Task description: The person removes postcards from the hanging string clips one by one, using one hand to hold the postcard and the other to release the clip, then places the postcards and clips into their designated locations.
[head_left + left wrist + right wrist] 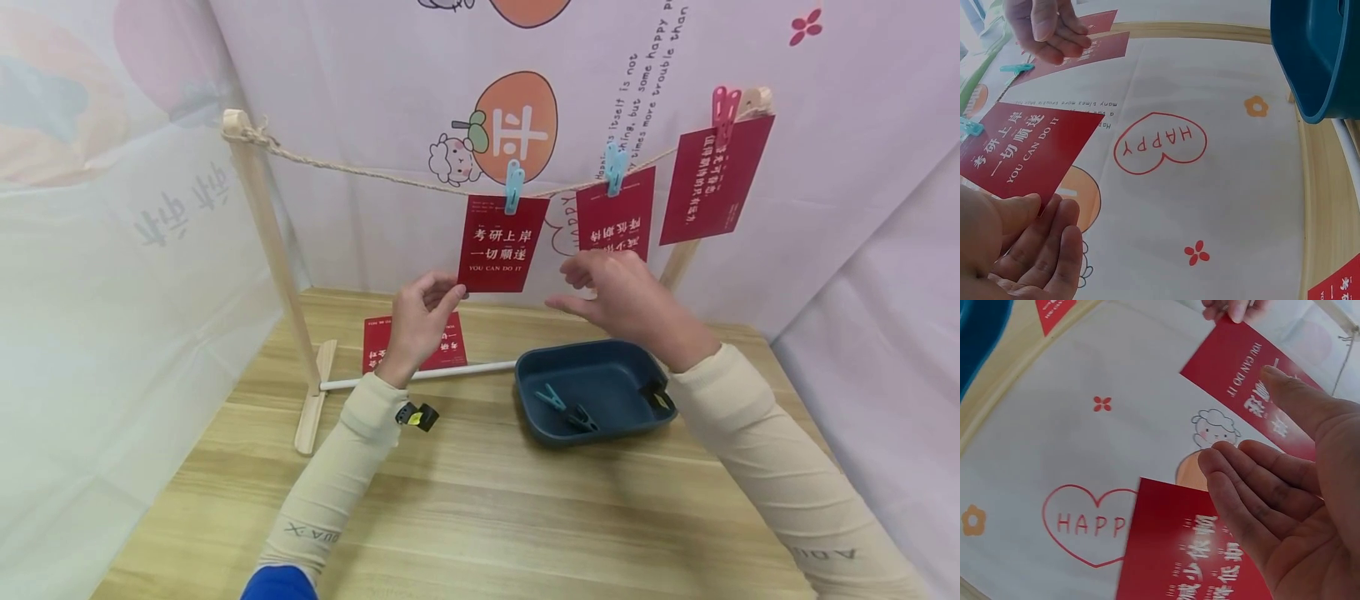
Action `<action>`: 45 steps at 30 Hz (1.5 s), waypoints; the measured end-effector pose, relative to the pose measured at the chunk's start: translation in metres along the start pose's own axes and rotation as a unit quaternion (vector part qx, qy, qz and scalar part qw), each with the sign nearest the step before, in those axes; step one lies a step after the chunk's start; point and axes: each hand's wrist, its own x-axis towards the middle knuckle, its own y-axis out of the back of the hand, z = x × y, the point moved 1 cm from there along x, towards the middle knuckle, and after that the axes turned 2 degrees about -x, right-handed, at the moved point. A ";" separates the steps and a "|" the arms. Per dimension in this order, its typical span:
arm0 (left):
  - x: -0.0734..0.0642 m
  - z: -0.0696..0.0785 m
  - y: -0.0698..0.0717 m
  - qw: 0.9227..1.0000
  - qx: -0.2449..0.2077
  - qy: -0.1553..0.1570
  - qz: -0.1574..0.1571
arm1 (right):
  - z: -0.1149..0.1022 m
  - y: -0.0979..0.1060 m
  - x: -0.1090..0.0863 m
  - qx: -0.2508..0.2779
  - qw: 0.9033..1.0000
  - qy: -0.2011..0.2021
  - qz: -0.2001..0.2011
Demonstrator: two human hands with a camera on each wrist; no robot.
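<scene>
A red card (491,218) with white lettering hangs from a twine line (360,172), held at its top by a light blue clothespin (513,185). My left hand (422,321) pinches the card's lower left corner between thumb and fingers, as the left wrist view also shows. With thumb and fingers spread apart, my right hand (626,300) holds nothing. It overlaps the lower part of a second red card (622,207), which another blue clothespin (615,171) keeps on the line. A third red card (712,187) hangs at the right end under a pink clothespin (725,112).
Wooden posts (268,225) carry the twine, with a white rod (480,369) low between them. A dark blue basin (536,421) on the wooden table holds a few clothespins (581,419). Red cards (450,346) lie behind my left wrist. A printed cloth (360,92) forms the backdrop.
</scene>
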 end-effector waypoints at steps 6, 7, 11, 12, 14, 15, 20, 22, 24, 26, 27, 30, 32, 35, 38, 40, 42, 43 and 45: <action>-0.001 -0.001 0.000 1.000 0.000 0.002 -0.007 | -0.009 0.012 0.006 0.005 1.000 0.004 0.021; -0.001 -0.001 0.000 1.000 0.001 0.002 -0.007 | -0.010 0.014 0.007 0.006 1.000 0.007 0.025; -0.001 0.000 0.000 1.000 0.001 0.000 -0.006 | -0.014 0.020 0.010 0.009 0.999 0.016 0.042; -0.001 0.000 -0.001 1.000 0.002 -0.001 -0.006 | -0.015 0.021 0.011 0.008 0.999 0.019 0.046; -0.001 0.000 -0.001 1.000 0.003 -0.001 -0.006 | -0.016 0.023 0.013 0.005 0.998 0.025 0.057; -0.002 0.000 -0.001 1.000 0.002 -0.001 -0.006 | -0.017 0.023 0.014 0.005 0.998 0.027 0.062; -0.002 -0.001 -0.001 1.000 -0.004 -0.002 -0.006 | -0.022 0.026 0.018 0.002 0.995 0.047 0.091; -0.002 -0.002 -0.001 1.000 -0.005 -0.002 -0.006 | -0.024 0.028 0.019 0.001 0.993 0.055 0.102; -0.002 -0.002 -0.001 1.000 -0.004 -0.003 -0.007 | -0.026 0.030 0.021 0.000 0.992 0.061 0.113; -0.002 -0.003 -0.002 1.000 -0.002 -0.005 -0.006 | -0.027 0.033 0.022 0.000 0.991 0.066 0.120; -0.002 -0.003 -0.002 1.000 0.000 -0.006 -0.006 | -0.028 0.034 0.023 0.000 0.990 0.067 0.122; -0.003 -0.004 -0.002 1.000 0.003 -0.008 -0.006 | -0.031 0.038 0.026 0.004 0.989 0.071 0.127; -0.003 -0.004 -0.002 1.000 0.003 -0.006 -0.008 | -0.033 0.039 0.028 0.007 0.989 0.071 0.128; -0.003 -0.004 -0.002 1.000 0.002 -0.004 -0.011 | -0.035 0.042 0.031 0.010 0.989 0.073 0.128; -0.003 -0.004 -0.002 1.000 0.002 -0.002 -0.012 | -0.038 0.045 0.034 0.008 0.990 0.069 0.127; -0.004 -0.004 -0.002 1.000 0.004 -0.001 -0.013 | -0.040 0.046 0.036 0.007 0.990 0.067 0.127; -0.004 -0.004 -0.002 1.000 0.004 0.000 -0.013 | -0.041 0.047 0.039 0.004 0.989 0.068 0.129; -0.004 -0.003 -0.002 1.000 0.005 0.000 -0.014 | -0.042 0.047 0.040 0.003 0.989 0.068 0.131; -0.005 -0.003 -0.002 1.000 0.005 -0.001 -0.015 | -0.043 0.048 0.042 0.000 0.988 0.074 0.136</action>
